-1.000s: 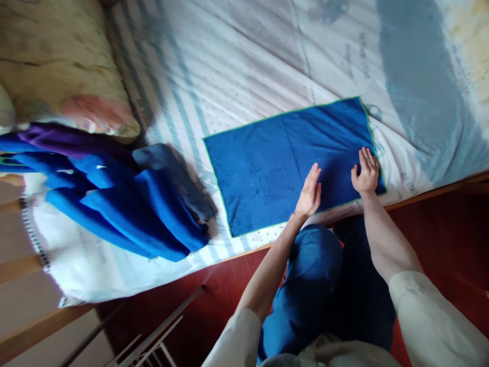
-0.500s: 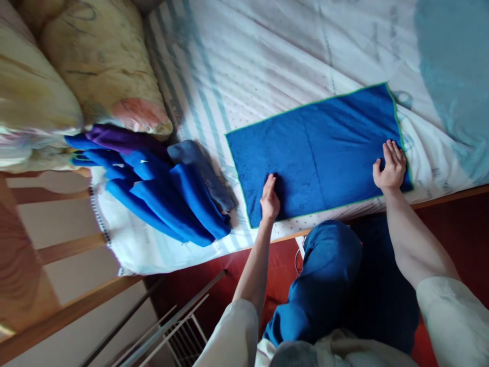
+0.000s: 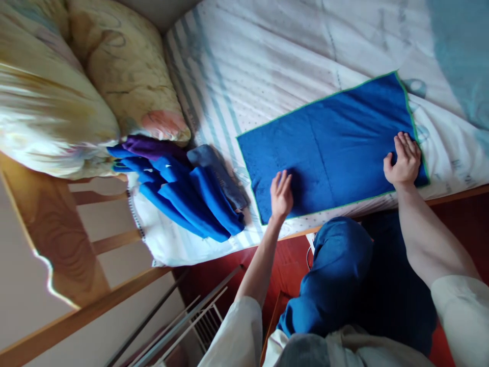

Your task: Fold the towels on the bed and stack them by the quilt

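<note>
A blue cloth [image 3: 328,142] with green edging lies spread out on the bed, creased across its middle and wrinkled toward the right. My left hand [image 3: 281,194] hovers or rests lightly over its lower left part, fingers apart and holding nothing; a shadow falls beside it. Flat on the cloth's right end is my right hand [image 3: 404,160], with its fingers spread. Left of the cloth, several rolled or folded blue cloths [image 3: 191,201] lie bunched beside a grey-blue roll [image 3: 217,173] and a purple cloth [image 3: 155,148].
The bed's patterned white sheet [image 3: 267,61] lies under everything. Yellowish pillows [image 3: 126,71] are piled at the upper left. A wooden bed frame [image 3: 87,306] and a metal rack [image 3: 191,326] stand at the lower left. My knee [image 3: 340,244] is near the bed's edge.
The view has shifted, so the scene sits further right. My left hand's fingers have spread apart and its shadow looks larger. My right hand stays at the cloth's right end.
</note>
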Demonstrator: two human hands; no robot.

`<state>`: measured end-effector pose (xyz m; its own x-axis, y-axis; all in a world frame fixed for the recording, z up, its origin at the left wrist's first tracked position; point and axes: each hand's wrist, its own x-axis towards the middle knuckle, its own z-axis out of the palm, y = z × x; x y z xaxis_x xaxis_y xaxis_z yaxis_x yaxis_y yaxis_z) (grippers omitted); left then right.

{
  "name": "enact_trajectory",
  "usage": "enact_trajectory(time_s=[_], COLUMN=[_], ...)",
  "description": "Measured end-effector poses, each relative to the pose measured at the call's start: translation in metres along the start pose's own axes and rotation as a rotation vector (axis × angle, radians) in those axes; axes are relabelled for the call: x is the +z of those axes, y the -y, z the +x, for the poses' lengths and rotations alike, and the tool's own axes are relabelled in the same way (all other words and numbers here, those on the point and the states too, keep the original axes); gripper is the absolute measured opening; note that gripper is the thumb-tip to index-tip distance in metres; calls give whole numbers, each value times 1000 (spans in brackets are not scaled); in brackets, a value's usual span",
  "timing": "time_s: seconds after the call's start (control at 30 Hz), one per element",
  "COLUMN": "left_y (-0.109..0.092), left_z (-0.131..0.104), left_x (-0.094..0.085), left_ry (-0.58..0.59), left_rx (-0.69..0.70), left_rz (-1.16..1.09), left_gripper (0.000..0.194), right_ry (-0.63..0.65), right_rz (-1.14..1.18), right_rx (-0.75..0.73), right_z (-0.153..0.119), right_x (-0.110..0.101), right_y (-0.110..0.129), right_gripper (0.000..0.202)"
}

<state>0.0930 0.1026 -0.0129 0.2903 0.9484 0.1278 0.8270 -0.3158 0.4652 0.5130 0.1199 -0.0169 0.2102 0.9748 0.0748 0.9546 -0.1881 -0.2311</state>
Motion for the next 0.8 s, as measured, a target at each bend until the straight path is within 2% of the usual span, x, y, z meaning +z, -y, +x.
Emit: enact_trajectory(time_s=[0.13,0.2,0.23,0.27,0.33,0.5,0.8], left_y=[-76,-92,-91,-85,-60,14,100], left_z=[60,82,89,93,94,87,95], left_x=[52,69,72,71,61,15,-36], left_ry=[160,198,213,226,244,195,101], left_rx=[160,190,194,191,161,-27,-322], left_rz=[-21,-13,-6,5,32,76,136], left_gripper=[58,61,62,63,65,68,71], right_ry=[6,13,16,20,25,17,48], right_rz=[-29,-42,-47,-50,-51,-45,-45], right_rx=[15,22,27,32,36,19,25], right_z=[3,3,3,3,3,1,2], right_x=[2,1,1,1,1,2,-1], right_y=[-1,-2,-2,-1,-1,-2,-1], right_gripper=[61,60,60,60,60,60,60])
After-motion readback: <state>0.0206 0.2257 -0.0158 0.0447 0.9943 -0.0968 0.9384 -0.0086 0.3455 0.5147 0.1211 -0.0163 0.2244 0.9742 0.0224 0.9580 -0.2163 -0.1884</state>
